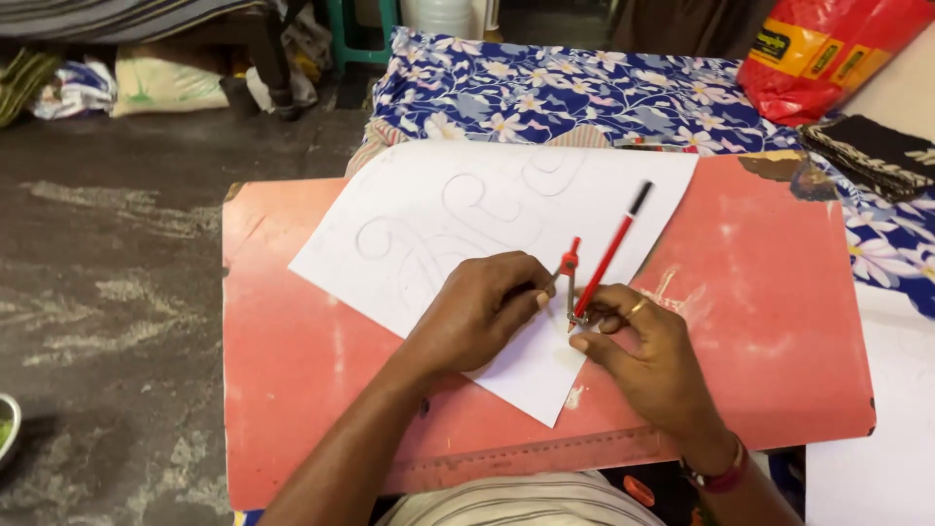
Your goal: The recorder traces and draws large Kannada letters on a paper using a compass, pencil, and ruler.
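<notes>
A drawing compass (571, 282) with a red pencil (609, 255) clamped in it is seen just right of the middle of the frame, standing on a white sheet of paper (458, 219). The pencil's long axis is laid on a slant: its black cap is pointed toward the upper right of the frame and its tip toward the lower left, where the paper is met near the fingers. The metal leg of the compass is held nearly upright beside it, with the red hinge at the top.

The compass is steadied from both sides. The lower end of the pencil leg is pinched by the fingertips of the right hand (648, 356), on which a ring is worn, with a bracelet at the wrist. The left hand (482, 312) is curled into a loose fist resting on the paper, its fingertips pressed together against the compass near the hinge.

Curved pencil lines, like scrolls, are seen on the upper left part of the paper. The sheet is laid askew on a worn pink board (769, 321), which fills the centre of the frame. A reddish ruler (526, 458) is laid along the board's lower edge. Beyond the board, at the top of the frame, a blue floral cloth (565, 93) is spread, and a red plastic bag (828, 54) is seen in the upper right corner. A grey floor (107, 292) occupies the left side.
</notes>
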